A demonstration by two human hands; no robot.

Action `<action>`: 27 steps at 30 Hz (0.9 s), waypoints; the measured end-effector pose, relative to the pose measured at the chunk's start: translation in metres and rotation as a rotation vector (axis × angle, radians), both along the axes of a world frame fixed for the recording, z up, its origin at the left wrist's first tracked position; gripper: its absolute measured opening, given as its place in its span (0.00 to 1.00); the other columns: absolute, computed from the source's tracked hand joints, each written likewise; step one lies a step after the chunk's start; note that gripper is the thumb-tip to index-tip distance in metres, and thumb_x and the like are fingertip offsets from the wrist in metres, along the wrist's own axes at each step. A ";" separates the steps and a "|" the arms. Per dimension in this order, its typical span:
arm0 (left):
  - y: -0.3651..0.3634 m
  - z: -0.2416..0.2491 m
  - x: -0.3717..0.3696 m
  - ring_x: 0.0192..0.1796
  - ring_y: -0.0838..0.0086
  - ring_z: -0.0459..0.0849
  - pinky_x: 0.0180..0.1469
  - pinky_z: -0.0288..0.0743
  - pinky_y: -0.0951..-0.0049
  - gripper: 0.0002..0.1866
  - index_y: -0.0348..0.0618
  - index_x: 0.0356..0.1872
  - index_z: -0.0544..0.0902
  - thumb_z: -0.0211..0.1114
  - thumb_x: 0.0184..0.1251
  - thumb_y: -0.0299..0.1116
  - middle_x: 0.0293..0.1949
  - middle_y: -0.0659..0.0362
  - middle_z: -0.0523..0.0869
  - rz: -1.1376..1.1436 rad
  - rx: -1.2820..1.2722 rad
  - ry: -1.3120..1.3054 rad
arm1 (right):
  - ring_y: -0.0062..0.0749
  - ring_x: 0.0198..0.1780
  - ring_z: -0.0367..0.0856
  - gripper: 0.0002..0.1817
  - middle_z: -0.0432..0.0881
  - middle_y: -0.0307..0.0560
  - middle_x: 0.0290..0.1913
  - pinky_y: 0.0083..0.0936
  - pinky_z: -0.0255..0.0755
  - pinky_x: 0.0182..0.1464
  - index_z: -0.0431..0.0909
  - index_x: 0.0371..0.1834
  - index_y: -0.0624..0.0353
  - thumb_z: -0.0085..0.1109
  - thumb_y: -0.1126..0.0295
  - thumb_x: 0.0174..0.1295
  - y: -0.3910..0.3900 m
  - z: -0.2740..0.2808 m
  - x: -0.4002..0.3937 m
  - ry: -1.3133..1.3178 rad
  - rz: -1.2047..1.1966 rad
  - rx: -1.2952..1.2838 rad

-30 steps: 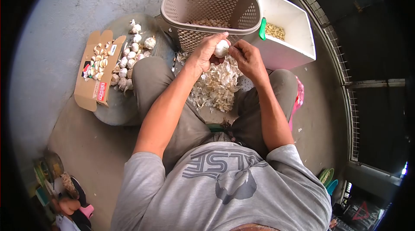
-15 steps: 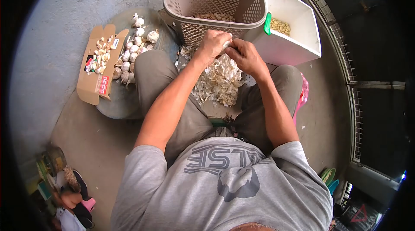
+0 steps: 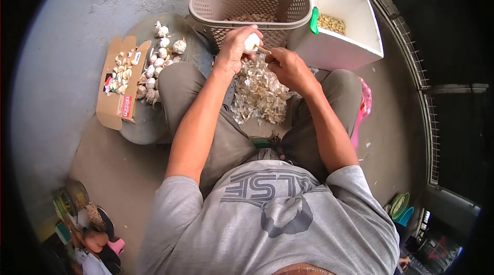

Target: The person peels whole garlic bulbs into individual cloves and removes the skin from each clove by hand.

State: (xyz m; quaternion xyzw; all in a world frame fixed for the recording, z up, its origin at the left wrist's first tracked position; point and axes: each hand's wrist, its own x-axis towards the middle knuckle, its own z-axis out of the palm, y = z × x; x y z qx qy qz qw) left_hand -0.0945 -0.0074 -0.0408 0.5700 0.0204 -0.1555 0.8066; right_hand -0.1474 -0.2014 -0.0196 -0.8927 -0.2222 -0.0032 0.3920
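Note:
My left hand (image 3: 234, 51) is closed around a white garlic bulb (image 3: 251, 43) in front of the brown lattice basket (image 3: 206, 20). The bulb's thin tan stem (image 3: 263, 50) points to the right, and the fingers of my right hand (image 3: 289, 66) pinch its end. Below both hands lies a heap of papery garlic skins (image 3: 261, 97) between my knees. Inside the basket are brownish pieces, too small to make out. A white foam box (image 3: 334, 51) at the right holds pale peeled cloves (image 3: 331, 24), with a green object (image 3: 314, 21) over its near left edge.
Whole garlic bulbs (image 3: 159, 62) lie on a round grey surface (image 3: 144, 133) at my left. Beside them, a cardboard box flap (image 3: 110, 108) carries loose cloves (image 3: 121, 75). A pink cloth (image 3: 364, 102) is by my right knee. At lower left, another person's limbs (image 3: 96, 239) show.
My hands have moved apart from close together, showing the bulb and its stem between them. My left hand shifted left and up. The view has moved slightly.

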 end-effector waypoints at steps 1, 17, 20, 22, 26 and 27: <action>-0.002 -0.004 0.001 0.20 0.80 0.80 0.17 0.66 0.79 0.19 0.42 0.39 0.86 0.62 0.76 0.50 0.29 0.61 0.87 -0.052 0.011 -0.005 | 0.57 0.40 0.85 0.09 0.86 0.59 0.37 0.42 0.77 0.44 0.80 0.44 0.66 0.64 0.73 0.65 0.000 0.002 0.001 -0.035 -0.018 -0.005; -0.014 -0.010 -0.003 0.19 0.73 0.80 0.17 0.69 0.73 0.22 0.40 0.42 0.84 0.61 0.78 0.52 0.26 0.59 0.85 0.076 -0.211 0.090 | 0.20 0.22 0.79 0.11 0.86 0.48 0.30 0.21 0.73 0.21 0.77 0.39 0.68 0.64 0.69 0.73 0.021 -0.007 0.016 0.435 -0.120 0.643; -0.007 -0.008 0.003 0.18 0.73 0.80 0.15 0.67 0.73 0.21 0.41 0.42 0.83 0.62 0.76 0.52 0.27 0.58 0.86 0.132 -0.277 0.077 | 0.22 0.19 0.79 0.11 0.82 0.44 0.28 0.23 0.73 0.20 0.74 0.38 0.67 0.62 0.70 0.74 0.027 -0.007 0.013 0.419 -0.161 0.603; -0.009 0.002 0.000 0.14 0.76 0.78 0.13 0.64 0.75 0.22 0.40 0.37 0.83 0.63 0.75 0.52 0.21 0.60 0.82 0.184 -0.132 -0.002 | 0.22 0.19 0.79 0.10 0.81 0.42 0.27 0.23 0.73 0.19 0.73 0.39 0.66 0.60 0.70 0.75 0.031 -0.002 0.013 0.431 -0.206 0.672; -0.020 0.002 -0.005 0.18 0.80 0.78 0.17 0.69 0.78 0.21 0.41 0.37 0.84 0.63 0.76 0.52 0.23 0.64 0.81 0.138 0.030 -0.165 | 0.21 0.21 0.79 0.14 0.85 0.48 0.34 0.21 0.75 0.22 0.73 0.44 0.67 0.58 0.63 0.78 0.026 -0.008 0.017 0.380 -0.111 0.619; -0.020 0.002 -0.005 0.19 0.80 0.78 0.17 0.70 0.78 0.21 0.41 0.37 0.84 0.63 0.76 0.52 0.23 0.64 0.81 0.137 0.047 -0.181 | 0.21 0.22 0.79 0.14 0.86 0.50 0.35 0.22 0.76 0.23 0.74 0.44 0.68 0.56 0.65 0.79 0.024 -0.008 0.017 0.383 -0.103 0.583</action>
